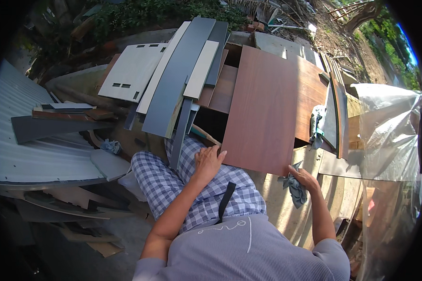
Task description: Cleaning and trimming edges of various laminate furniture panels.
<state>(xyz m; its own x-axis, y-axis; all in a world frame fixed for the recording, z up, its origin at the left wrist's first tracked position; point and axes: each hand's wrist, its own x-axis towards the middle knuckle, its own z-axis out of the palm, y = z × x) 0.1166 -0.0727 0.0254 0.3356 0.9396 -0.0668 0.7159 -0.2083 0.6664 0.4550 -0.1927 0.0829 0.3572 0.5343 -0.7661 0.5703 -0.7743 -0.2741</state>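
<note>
A wide reddish-brown wood-grain board point(262, 110) lies flat in front of my lap, its near edge over my knees. My left hand point(208, 164) is closed at its near left corner, the thumb along the edge. My right hand point(305, 180) is at the near right corner, closed on a grey-green cloth point(295, 191) that hangs below the fingers. Fingertips of that hand touch the board's corner; their grip under it is hidden. A thin wooden stick point(206, 135) ends just beyond my left fingers.
Long grey panels point(180, 79) and a white slotted panel point(133, 72) are stacked to the left. An orange-brown board point(309, 93) lies partly beneath the big one. Another cloth point(318, 124) rests at right, beside clear plastic sheeting point(389, 131). Corrugated metal point(23, 140) stands far left.
</note>
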